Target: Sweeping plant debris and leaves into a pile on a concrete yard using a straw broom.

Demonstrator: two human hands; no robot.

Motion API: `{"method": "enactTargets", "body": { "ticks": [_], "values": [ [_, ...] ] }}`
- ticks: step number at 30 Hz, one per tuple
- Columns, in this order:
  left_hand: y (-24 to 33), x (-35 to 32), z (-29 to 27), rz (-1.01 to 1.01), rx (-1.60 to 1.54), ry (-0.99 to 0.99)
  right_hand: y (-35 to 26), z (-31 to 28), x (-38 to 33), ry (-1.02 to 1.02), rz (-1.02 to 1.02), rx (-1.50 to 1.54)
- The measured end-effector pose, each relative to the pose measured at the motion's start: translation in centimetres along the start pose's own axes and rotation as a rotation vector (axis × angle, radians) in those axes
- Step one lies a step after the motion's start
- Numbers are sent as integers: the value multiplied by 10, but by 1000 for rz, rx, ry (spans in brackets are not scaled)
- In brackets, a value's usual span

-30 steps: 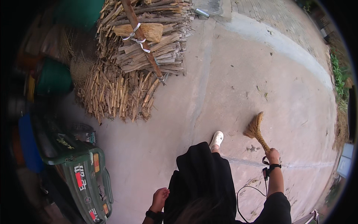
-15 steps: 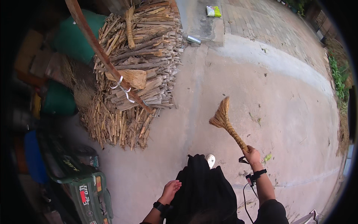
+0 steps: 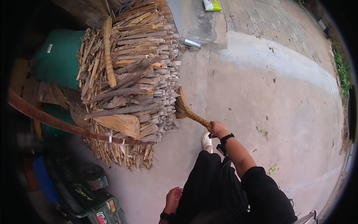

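Observation:
My right hand [image 3: 219, 129] is wrapped round the handle of a short straw hand broom [image 3: 196, 118]. The broom points away to the left, and its bristles meet the right side of the stacked firewood [image 3: 149, 56] low down; the tips are partly hidden behind the wood ends. My left hand [image 3: 173, 199] hangs beside my dark clothing with fingers loosely curled and nothing seen in it. Another straw bundle [image 3: 108, 52] lies on top of the stack, and a broad pale piece of wood [image 3: 121, 125] rests near the stack's front.
A brown curved pole [image 3: 56, 121] with white ties crosses the stack's near end. Dark green bins [image 3: 89, 205] stand at the lower left, and a green sack [image 3: 61, 58] behind. A metal cylinder [image 3: 191, 43] and a white-green packet [image 3: 212, 5] lie farther off. Leaf scraps [image 3: 272, 169] dot the concrete.
My right hand has swung the broom left, from over the open concrete to the side of the firewood stack. My left hand has dropped slightly lower. The view has shifted.

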State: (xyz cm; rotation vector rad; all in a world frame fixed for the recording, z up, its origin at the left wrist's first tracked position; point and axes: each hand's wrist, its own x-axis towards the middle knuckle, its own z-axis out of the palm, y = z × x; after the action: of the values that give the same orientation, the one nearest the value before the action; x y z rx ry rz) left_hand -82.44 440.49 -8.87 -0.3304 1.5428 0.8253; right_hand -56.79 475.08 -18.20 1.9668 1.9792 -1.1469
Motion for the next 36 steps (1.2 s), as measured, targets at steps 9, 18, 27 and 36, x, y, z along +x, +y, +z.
{"method": "enactTargets", "body": {
  "ticks": [9,18,27,36],
  "values": [
    [123,20,101,34,204,-62,195,-70,-77,-67,404,-112],
    [149,37,187,-9,202,-82,270,-201,-160,86,706,-209],
    [124,27,290,-2,153,-73,198,-229,72,160,31,9],
    [116,-4,341,141,518,-42,88,-247,321,39,-14,61]
  ]
}}
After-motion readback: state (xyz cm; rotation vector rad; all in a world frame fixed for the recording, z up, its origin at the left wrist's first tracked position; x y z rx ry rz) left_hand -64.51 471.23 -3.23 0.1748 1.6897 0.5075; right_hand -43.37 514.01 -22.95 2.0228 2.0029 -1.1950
